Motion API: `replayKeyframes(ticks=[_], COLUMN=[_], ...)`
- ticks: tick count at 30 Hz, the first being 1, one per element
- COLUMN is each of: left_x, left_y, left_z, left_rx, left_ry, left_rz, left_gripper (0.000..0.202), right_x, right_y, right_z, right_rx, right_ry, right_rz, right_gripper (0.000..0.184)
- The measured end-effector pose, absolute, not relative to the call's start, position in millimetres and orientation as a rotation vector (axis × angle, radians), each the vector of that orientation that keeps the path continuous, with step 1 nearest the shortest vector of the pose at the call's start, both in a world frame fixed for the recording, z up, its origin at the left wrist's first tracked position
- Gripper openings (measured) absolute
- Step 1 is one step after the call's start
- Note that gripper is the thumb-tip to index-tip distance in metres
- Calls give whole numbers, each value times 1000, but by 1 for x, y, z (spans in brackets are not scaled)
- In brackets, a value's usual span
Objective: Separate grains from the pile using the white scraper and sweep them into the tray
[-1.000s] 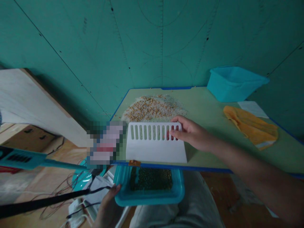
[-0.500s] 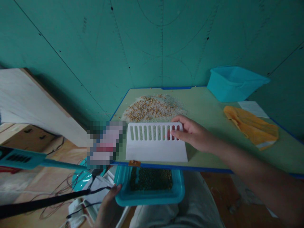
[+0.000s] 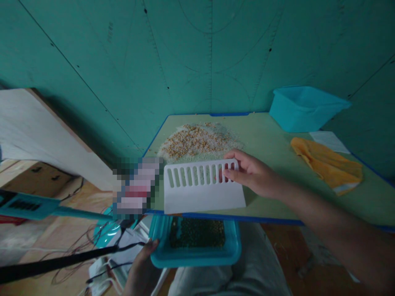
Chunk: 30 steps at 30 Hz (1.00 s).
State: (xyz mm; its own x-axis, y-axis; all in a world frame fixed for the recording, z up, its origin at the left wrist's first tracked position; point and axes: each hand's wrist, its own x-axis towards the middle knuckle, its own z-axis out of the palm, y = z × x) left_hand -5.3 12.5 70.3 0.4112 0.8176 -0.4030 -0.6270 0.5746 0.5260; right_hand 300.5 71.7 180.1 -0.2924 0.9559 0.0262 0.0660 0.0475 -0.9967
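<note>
Using the white slotted panel (image 3: pixel 205 199) as reference: its lower edge lines up with the blue near edge of the tabletop (image 3: pixel 268 152), left corner at that edge, right corner slightly further in, so little room on the person's side. Can't tell if the lower edge touches down. Left of panel: pixelated item (image 3: pixel 138 185) just beside it, tight too. Beyond panel: heap (image 3: pixel 197 142) of pale grains and yellow kernels, close behind the top edge. Open room is mainly right of panel, up to the orange cloth (image 3: pixel 331 166), with the right forearm (image 3: pixel 308 205) crossing part of it. Turquoise basket (image 3: pixel 298 119) is well right of panel and further back, white sheet (image 3: pixel 330 141) by it. Right hand (image 3: pixel 251 174) is at panel's top right corner, fingers closed on it, thumb on the front face, other fingers showing through the slots. Below panel, under the near edge: turquoise tray (image 3: pixel 197 261) with a dark grainy layer (image 3: pixel 197 232). Left hand (image 3: pixel 140 259) grips tray's left side, thumb at the rim, other fingers hidden
</note>
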Motion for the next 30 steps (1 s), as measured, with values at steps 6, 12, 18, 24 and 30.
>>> replayKeyframes(ticks=[6, 12, 18, 24, 30], left_x=[-5, -2, 1, -6, -12], left_y=[11, 9, 10, 14, 12], left_z=[70, 75, 77, 55, 43], left_rx=[302, 267, 274, 286, 300], left_ry=[693, 751, 833, 822, 699], left_rz=[911, 952, 970, 905, 830], left_gripper=[17, 19, 20, 28, 24], right_x=[306, 328, 330, 285, 238], right_y=[78, 89, 68, 33, 15], right_z=[183, 203, 227, 193, 174], right_rx=[-1116, -1081, -1108, -1229, -1252], right_ry=[-1324, -931, -749, -825, -1010], right_rz=[1169, 855, 830, 813, 930], right_gripper=[18, 20, 16, 19, 19])
